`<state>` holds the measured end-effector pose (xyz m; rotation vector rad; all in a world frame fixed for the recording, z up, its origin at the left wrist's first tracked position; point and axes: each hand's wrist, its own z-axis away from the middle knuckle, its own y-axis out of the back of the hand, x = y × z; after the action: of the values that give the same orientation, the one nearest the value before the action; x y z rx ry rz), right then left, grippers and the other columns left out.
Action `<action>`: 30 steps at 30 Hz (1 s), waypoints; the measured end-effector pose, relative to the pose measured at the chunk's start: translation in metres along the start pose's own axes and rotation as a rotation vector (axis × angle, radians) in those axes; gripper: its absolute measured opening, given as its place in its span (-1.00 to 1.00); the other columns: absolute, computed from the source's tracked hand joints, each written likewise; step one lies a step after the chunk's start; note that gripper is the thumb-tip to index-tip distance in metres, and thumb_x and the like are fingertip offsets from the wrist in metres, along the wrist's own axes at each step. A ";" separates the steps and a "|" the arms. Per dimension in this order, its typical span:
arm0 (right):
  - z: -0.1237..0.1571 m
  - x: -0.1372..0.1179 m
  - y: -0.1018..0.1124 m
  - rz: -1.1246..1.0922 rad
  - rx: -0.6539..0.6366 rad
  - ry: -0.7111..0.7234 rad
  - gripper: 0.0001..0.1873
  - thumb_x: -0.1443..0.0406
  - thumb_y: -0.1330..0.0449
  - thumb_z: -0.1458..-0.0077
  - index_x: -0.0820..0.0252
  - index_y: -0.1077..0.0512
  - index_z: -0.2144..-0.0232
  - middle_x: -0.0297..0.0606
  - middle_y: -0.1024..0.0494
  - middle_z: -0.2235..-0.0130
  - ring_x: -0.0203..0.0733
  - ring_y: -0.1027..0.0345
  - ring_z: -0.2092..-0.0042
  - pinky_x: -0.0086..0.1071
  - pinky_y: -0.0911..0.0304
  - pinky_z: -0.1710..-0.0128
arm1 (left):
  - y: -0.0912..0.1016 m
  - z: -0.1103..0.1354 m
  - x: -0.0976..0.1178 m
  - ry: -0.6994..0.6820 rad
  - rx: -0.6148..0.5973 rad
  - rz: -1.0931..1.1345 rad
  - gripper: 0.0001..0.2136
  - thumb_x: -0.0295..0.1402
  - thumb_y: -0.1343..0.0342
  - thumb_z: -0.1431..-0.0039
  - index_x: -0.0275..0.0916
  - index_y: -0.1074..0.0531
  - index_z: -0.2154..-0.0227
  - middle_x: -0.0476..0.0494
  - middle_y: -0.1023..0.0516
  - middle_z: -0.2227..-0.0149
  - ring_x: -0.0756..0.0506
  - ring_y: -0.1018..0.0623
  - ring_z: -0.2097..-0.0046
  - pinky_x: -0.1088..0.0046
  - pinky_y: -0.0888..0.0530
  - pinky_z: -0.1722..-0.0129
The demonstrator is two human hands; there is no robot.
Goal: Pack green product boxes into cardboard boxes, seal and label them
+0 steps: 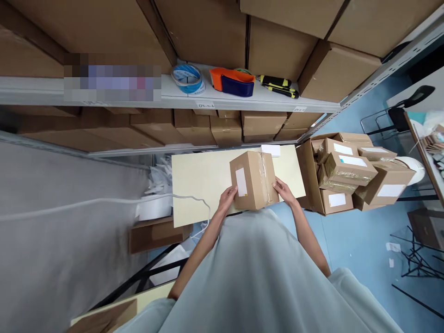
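A brown cardboard box (248,180) is gripped between my two hands at the front edge of a pale yellow table (199,175). Clear tape runs down its right part, and a white label sits on its left face. My left hand (228,198) presses the box's left side near the label's lower edge. On the opposite side, my right hand (283,190) holds the box by its right face. Behind the box lies a small white stack (271,150), perhaps labels or paper. The box's underside is hidden.
Right of the table stands a large open carton (308,178) piled with taped, labelled boxes. Above the table, a metal shelf (166,99) bears cartons, a tape roll (188,79), an orange-and-blue tool (233,82) and cutters (279,86). A white cable (104,200) crosses the table's left end.
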<state>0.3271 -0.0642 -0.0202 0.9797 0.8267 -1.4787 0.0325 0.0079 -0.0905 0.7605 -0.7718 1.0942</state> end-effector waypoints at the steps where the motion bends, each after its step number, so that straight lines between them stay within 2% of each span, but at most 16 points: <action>1: 0.005 0.002 -0.002 -0.030 0.020 0.000 -0.08 -0.26 -0.39 -0.18 0.04 -0.48 -0.41 -0.14 -0.52 -0.43 0.11 -0.37 -0.45 -0.04 -0.26 -0.50 | 0.006 0.003 0.001 0.017 -0.019 0.025 -0.34 0.26 -0.22 -0.24 -0.23 -0.61 -0.09 -0.34 -0.74 -0.04 -0.28 -0.72 -0.09 0.16 -0.65 -0.10; 3: 0.017 0.007 -0.005 -0.076 0.088 0.002 -0.09 -0.24 -0.42 -0.16 0.01 -0.49 -0.40 -0.13 -0.54 -0.41 0.14 -0.34 -0.47 0.03 -0.27 -0.49 | 0.019 0.009 0.006 0.035 -0.051 0.065 -0.35 0.19 -0.31 -0.19 -0.20 -0.58 -0.15 -0.32 -0.72 -0.11 -0.28 -0.71 -0.13 0.14 -0.64 -0.16; 7: 0.046 0.017 -0.012 -0.130 0.273 -0.001 -0.06 -0.28 -0.45 -0.08 -0.01 -0.53 -0.37 -0.11 -0.59 -0.36 0.22 -0.42 -0.41 0.14 -0.34 -0.43 | 0.035 0.014 0.019 -0.044 -0.133 0.040 -0.37 0.13 -0.36 -0.18 -0.12 -0.57 -0.20 -0.29 -0.70 -0.16 -0.29 -0.70 -0.15 0.08 -0.64 -0.22; 10: 0.072 0.019 -0.013 -0.173 0.404 0.031 -0.09 -0.30 -0.44 -0.08 0.00 -0.58 -0.33 -0.12 -0.60 -0.35 0.23 -0.44 -0.40 0.15 -0.31 -0.45 | 0.031 0.010 0.033 -0.096 -0.214 -0.008 -0.38 0.13 -0.36 -0.17 -0.08 -0.57 -0.21 -0.28 -0.68 -0.19 -0.30 -0.68 -0.17 0.04 -0.64 -0.23; 13: 0.106 0.021 -0.008 -0.204 0.540 0.067 -0.16 -0.28 -0.45 -0.10 0.00 -0.63 -0.26 -0.15 -0.60 -0.35 0.21 -0.44 -0.40 0.12 -0.25 -0.49 | 0.014 0.004 0.050 -0.130 -0.302 -0.072 -0.41 0.11 -0.38 -0.14 -0.02 -0.60 -0.18 -0.25 -0.65 -0.21 -0.31 -0.67 -0.16 0.01 -0.65 -0.23; 17: 0.171 0.029 -0.006 -0.250 0.759 0.028 -0.14 -0.27 -0.50 -0.05 0.00 -0.63 -0.26 -0.15 -0.65 -0.29 0.20 -0.52 -0.32 0.15 -0.31 -0.45 | -0.024 0.008 0.077 -0.178 -0.505 -0.129 -0.47 0.04 -0.37 -0.16 0.04 -0.62 -0.17 -0.19 -0.62 -0.20 -0.30 -0.66 -0.15 0.06 -0.67 -0.21; 21: 0.242 0.041 -0.016 -0.284 1.019 -0.008 -0.14 -0.24 -0.51 -0.06 0.01 -0.62 -0.29 -0.13 -0.68 -0.26 0.20 -0.56 -0.26 0.15 -0.34 -0.42 | -0.075 0.023 0.094 -0.241 -0.731 -0.216 -0.45 -0.03 -0.33 -0.19 0.01 -0.59 -0.23 -0.20 -0.62 -0.17 -0.28 -0.65 -0.18 0.10 -0.64 -0.25; 24: 0.286 0.051 -0.022 -0.333 1.201 -0.015 -0.15 -0.22 -0.52 -0.05 0.01 -0.62 -0.28 -0.11 -0.67 -0.26 0.22 -0.53 -0.30 0.12 -0.34 -0.42 | -0.116 0.044 0.097 -0.303 -0.863 -0.280 -0.31 -0.05 -0.27 -0.27 -0.04 -0.40 -0.44 -0.25 -0.62 -0.18 -0.24 -0.66 -0.16 0.09 -0.62 -0.27; 27: 0.318 0.067 -0.015 -0.459 1.291 -0.026 -0.10 -0.19 -0.52 -0.06 -0.01 -0.55 -0.36 -0.11 -0.65 -0.30 0.20 -0.52 -0.32 0.07 -0.42 -0.34 | -0.160 0.073 0.098 -0.410 -0.994 -0.357 -0.26 -0.04 -0.17 -0.40 -0.03 -0.17 -0.57 -0.28 -0.59 -0.27 -0.23 -0.66 -0.18 0.05 -0.59 -0.28; 28: 0.327 0.074 -0.009 -0.515 1.306 -0.031 -0.06 -0.18 -0.52 -0.05 -0.02 -0.51 -0.40 -0.11 -0.64 -0.31 0.19 -0.53 -0.31 0.04 -0.47 -0.29 | -0.175 0.084 0.098 -0.457 -1.039 -0.393 -0.31 -0.04 -0.13 -0.44 -0.02 -0.20 -0.56 -0.29 -0.55 -0.32 -0.24 -0.63 -0.24 0.02 -0.57 -0.31; 30: 0.345 0.091 0.008 -0.612 1.327 -0.034 0.02 -0.17 -0.54 -0.03 -0.05 -0.43 -0.46 -0.09 -0.63 -0.32 0.17 -0.56 -0.29 -0.05 -0.53 -0.19 | -0.209 0.108 0.098 -0.573 -1.100 -0.476 -0.44 -0.03 -0.09 -0.49 -0.04 -0.39 -0.45 -0.32 -0.45 -0.43 -0.30 -0.49 -0.43 -0.01 -0.43 -0.45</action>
<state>0.2877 -0.4140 0.0377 1.7025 -0.0368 -2.6541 0.2397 -0.0943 0.0173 0.2457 -1.3991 -0.0841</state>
